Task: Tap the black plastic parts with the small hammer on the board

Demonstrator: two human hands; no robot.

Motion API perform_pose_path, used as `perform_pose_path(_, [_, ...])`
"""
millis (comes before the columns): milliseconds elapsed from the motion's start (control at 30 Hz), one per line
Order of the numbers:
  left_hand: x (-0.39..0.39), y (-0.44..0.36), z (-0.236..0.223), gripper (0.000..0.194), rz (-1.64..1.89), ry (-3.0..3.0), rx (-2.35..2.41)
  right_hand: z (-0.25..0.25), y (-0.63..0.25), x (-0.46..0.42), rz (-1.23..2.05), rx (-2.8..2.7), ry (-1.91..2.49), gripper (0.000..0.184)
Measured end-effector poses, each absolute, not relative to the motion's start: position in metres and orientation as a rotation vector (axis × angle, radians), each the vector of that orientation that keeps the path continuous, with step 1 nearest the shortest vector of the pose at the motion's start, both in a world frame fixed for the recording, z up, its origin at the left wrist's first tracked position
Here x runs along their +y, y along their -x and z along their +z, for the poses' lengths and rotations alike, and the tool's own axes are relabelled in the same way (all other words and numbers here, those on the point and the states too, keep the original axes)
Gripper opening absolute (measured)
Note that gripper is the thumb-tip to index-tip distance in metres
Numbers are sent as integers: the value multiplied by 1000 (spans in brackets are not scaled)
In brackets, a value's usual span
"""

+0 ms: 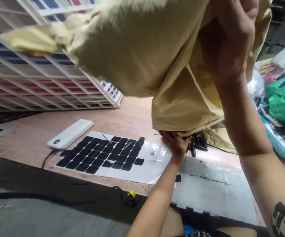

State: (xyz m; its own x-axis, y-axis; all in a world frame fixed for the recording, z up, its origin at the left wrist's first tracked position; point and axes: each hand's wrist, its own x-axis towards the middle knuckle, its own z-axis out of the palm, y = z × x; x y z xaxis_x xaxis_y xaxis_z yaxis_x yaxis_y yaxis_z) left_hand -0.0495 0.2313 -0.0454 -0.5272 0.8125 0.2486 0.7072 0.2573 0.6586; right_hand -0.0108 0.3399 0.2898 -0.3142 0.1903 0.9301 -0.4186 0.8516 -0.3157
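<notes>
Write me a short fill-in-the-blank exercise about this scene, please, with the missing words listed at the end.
The person's ___ hand, the higher of the two, grips the tan fabric.
The left hand is at the fabric's lower edge, beside several narrow pieces coloured ___.
The long, rounded device with a cable at one end is coloured ___.
The device lies on top of the ___, near the white grid rack.

Missing words: right; black; white; table
</notes>
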Motion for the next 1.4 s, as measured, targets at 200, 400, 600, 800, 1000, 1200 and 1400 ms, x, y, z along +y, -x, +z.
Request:
perform_pose_path(200, [241,52,-53,139,1238,-1429,2350,201,-54,308,456,-1817,352,53])
perform_pose_path(400, [240,51,-47,130,1103,-1363,2409,97,-98,301,378,-1923,712,30])
perform_pose_path(600, [239,49,-42,119,1101,-1391,2447,39,-103,312,232,-2091,875,19])
perform_pose_path(800, [239,55,-33,132,1121,-1307,2376,46,-95,344,121,-2144,966,19])
perform_pose_path(1000, [220,68,-38,101,1362,-1352,2151,85,-84,332,42,-2062,985,17])
perform_pose_path(1200, [224,81,-39,31,1505,-1128,2172,105,-90,281,-128,-1919,1082,62])
perform_pose_path(1400, [217,94,-38,27,1500,-905,2186,60,-132,180,-68,-1931,1352,38])
